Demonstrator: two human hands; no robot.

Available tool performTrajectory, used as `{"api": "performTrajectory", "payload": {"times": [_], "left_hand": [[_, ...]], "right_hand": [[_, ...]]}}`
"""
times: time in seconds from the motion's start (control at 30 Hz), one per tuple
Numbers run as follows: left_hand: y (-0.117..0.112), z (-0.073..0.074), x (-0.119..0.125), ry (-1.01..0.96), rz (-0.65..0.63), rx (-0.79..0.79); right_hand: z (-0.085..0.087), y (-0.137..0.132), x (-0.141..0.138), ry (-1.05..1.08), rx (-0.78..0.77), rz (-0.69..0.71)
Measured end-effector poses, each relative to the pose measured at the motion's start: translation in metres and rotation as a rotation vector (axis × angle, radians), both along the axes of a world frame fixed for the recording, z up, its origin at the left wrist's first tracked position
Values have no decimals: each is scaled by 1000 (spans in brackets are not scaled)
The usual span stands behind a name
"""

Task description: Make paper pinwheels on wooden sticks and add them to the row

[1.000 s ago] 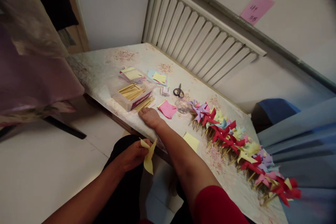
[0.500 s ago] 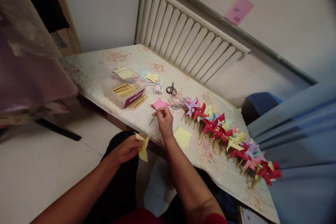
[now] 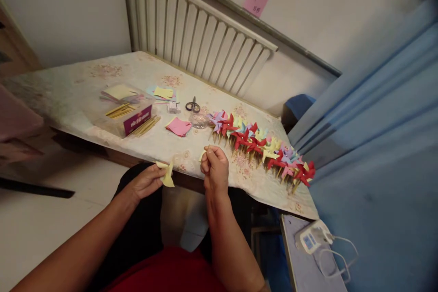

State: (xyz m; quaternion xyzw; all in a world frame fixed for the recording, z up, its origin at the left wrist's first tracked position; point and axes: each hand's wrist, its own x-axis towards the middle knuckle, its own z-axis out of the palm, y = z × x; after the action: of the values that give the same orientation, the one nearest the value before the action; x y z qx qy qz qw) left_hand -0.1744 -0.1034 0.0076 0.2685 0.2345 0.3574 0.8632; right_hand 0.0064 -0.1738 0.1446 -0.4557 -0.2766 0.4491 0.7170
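Observation:
My left hand (image 3: 145, 181) is closed on a folded yellow paper pinwheel (image 3: 166, 174), held just below the near table edge. My right hand (image 3: 215, 169) is pinched shut above that edge; it seems to hold a thin wooden stick, though the stick hardly shows. A yellow paper square (image 3: 202, 154) peeks out behind its fingers. A long row of finished paper pinwheels (image 3: 263, 146) in red, yellow, purple and pink lies on the table to the right of my right hand.
On the flowered tablecloth (image 3: 68, 96) stand a clear box of wooden sticks (image 3: 128, 116), stacks of coloured paper (image 3: 160, 93), a pink paper pile (image 3: 178, 126), scissors (image 3: 193, 106) and a small clear dish (image 3: 200, 121). Behind are a radiator (image 3: 195, 41) and, right, a blue curtain (image 3: 376, 137).
My right hand left the stick box, drew back towards me with a stick and now hovers at the table edge near my left hand. The view swung right.

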Motion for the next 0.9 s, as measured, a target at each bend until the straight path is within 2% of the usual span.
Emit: {"api": "performTrajectory", "payload": {"times": [0.13, 0.3, 0.6, 0.9], "left_hand": [[-2, 4, 8, 8, -21, 6], [-1, 5, 11, 48, -4, 12], [2, 2, 7, 81, 4, -4], [1, 6, 6, 98, 6, -10]], "right_hand": [[11, -20, 3, 56, 10, 14], [15, -33, 5, 64, 9, -27], [11, -36, 6, 2, -7, -91], [9, -34, 4, -10, -22, -107]]}}
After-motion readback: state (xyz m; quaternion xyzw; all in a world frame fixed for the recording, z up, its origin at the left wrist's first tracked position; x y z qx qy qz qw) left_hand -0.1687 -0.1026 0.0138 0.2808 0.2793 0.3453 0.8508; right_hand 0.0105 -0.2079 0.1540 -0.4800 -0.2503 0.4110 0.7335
